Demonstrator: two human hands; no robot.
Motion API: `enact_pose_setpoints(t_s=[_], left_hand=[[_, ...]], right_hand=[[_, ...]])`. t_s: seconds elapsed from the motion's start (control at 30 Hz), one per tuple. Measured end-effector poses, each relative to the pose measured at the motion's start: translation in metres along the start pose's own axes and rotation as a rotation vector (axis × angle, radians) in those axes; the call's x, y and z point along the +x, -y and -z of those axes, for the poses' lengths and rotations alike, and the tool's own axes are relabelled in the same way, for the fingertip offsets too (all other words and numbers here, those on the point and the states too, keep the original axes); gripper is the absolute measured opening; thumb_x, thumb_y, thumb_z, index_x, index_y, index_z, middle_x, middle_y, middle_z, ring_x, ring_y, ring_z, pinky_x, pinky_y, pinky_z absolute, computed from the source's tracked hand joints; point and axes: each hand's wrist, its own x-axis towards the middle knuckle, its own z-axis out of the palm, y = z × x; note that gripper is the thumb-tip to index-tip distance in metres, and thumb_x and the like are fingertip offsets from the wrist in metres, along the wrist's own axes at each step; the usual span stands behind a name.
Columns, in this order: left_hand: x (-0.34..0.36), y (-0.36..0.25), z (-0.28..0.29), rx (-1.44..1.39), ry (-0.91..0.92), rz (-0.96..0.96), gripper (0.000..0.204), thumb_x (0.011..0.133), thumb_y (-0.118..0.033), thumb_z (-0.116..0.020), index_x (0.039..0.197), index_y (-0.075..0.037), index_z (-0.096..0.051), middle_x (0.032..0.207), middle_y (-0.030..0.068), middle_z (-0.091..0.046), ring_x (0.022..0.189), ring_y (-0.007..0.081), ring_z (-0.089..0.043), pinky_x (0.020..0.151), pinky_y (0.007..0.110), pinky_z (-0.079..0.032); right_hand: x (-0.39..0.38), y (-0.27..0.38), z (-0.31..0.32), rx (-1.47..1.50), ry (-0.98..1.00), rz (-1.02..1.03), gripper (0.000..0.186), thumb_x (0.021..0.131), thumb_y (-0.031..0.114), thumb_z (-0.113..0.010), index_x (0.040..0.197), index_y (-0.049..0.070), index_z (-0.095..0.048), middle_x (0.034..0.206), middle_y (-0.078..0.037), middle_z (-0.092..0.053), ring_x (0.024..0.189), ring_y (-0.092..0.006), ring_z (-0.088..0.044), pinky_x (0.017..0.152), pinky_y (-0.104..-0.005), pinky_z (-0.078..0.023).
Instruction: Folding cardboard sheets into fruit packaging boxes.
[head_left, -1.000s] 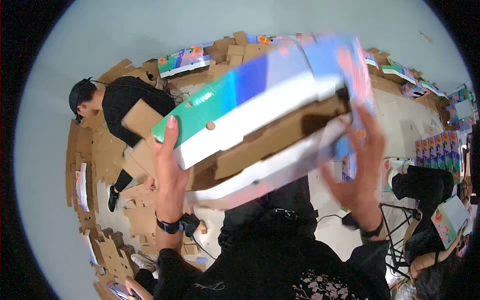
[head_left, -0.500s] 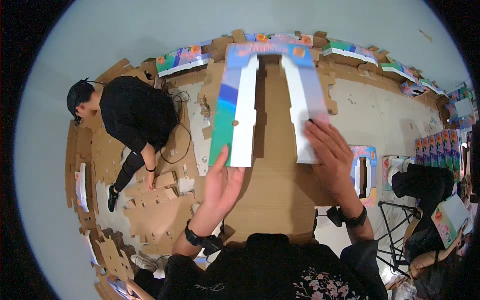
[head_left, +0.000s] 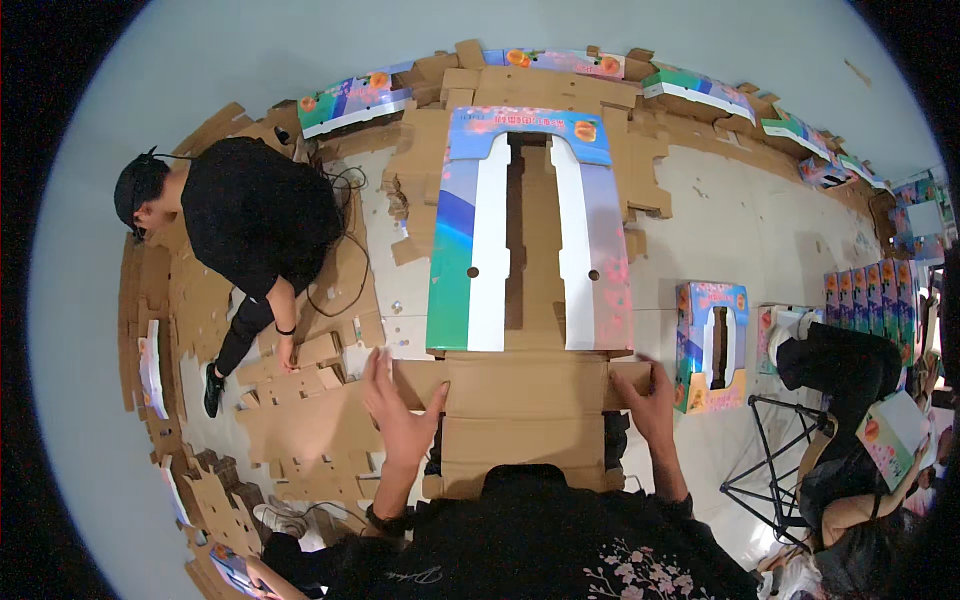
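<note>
A brightly printed cardboard box sleeve (head_left: 456, 280) with white inner edges and a long central slot lies in front of me. Under its near edge extends a brown cardboard sheet (head_left: 525, 400), creased across, with small flaps at both sides. My left hand (head_left: 402, 410), thumb and fingers spread, is at the left flap (head_left: 420, 380). At the right flap (head_left: 628, 378) is my right hand (head_left: 652, 412), its thumb apart from its fingers. Neither hand holds the printed sleeve. Whether the fingers press on the flaps is hard to tell.
At left, a person in black (head_left: 255, 215) bends over flat cardboard pieces (head_left: 310, 430). A smaller printed box (head_left: 690, 350) stands at right, near a folding stool (head_left: 770, 470) and a seated person. Several printed boxes (head_left: 870, 290) stand in a row at far right.
The printed sleeve was held up in both hands; now it rests on the brown cardboard, released. My hands have come back toward me and spread to the side flaps.
</note>
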Motion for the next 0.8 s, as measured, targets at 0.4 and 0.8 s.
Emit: enact_pose_setpoints(t_s=[0.4, 0.8], left_hand=[[0.002, -0.018, 0.017, -0.398, 0.490, -0.322, 0.066, 0.076, -0.004, -0.077, 0.138, 0.000, -0.054, 0.139, 0.0160, -0.055, 0.126, 0.0378, -0.054, 0.106, 0.044, -0.046], [0.040, -0.008, 0.004, -0.620, 0.487, 0.002, 0.040, 0.071, -0.021, -0.088, 0.102, 0.000, -0.074, 0.097, 0.0149, -0.072, 0.090, 0.0285, -0.071, 0.082, 0.035, -0.056]], right_hand=[[-0.040, 0.015, -0.010, -0.252, 0.004, 0.721, 0.063, 0.073, -0.001, -0.075, 0.133, 0.005, -0.059, 0.128, -0.016, -0.059, 0.116, -0.0334, -0.058, 0.095, -0.0397, -0.050], [0.011, 0.036, -0.002, -0.094, 0.064, 0.448, 0.053, 0.069, 0.016, -0.092, 0.108, 0.000, -0.060, 0.089, -0.012, -0.074, 0.080, -0.0191, -0.070, 0.079, -0.0313, -0.055]])
